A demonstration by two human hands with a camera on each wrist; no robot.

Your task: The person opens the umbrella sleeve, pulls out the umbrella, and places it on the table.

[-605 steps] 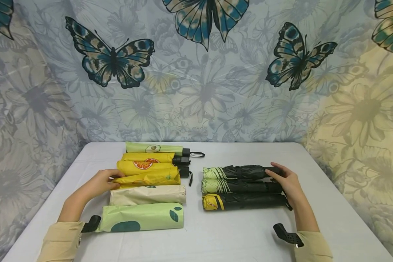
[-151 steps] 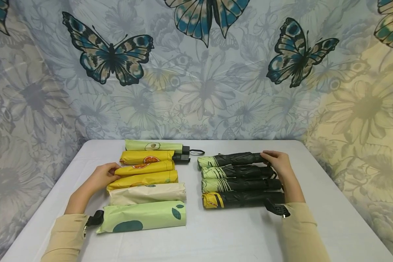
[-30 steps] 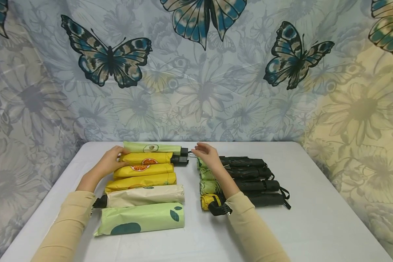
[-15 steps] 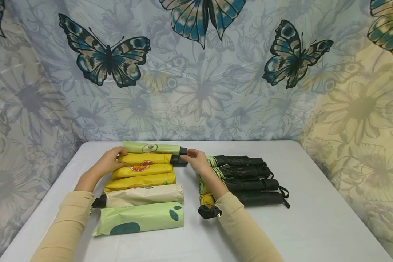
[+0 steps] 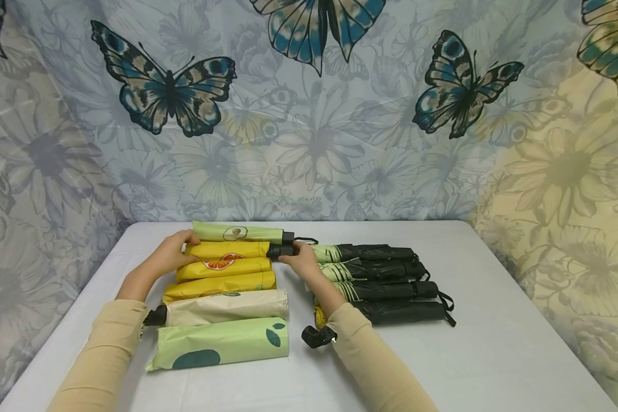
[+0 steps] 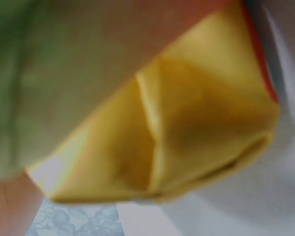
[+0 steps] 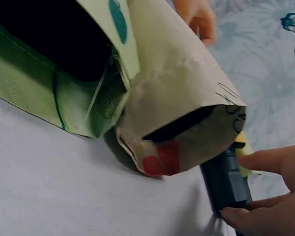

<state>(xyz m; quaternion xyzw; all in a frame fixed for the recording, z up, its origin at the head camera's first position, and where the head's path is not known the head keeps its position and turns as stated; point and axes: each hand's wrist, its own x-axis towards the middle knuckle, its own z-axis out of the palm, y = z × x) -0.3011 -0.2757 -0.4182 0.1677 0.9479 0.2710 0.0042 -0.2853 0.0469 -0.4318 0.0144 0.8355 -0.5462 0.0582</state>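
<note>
Our left hand (image 5: 172, 252), part-curled, grips the yellow sleeve (image 5: 229, 250), second from the back; our right hand (image 5: 306, 264) pinches its handle (image 5: 277, 252). We'd best anchor the sleeve, pulling straight.

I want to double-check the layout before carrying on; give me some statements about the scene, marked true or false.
1. The right hand pinches a black handle. True.
2. Four dark rolled umbrellas lie side by side. True.
3. The beige cover shows an open end. True.
4. The left hand grips the beige cover. False: it grips a yellow cover.
5. The cover nearest the camera is yellow. False: it is light green.
</note>
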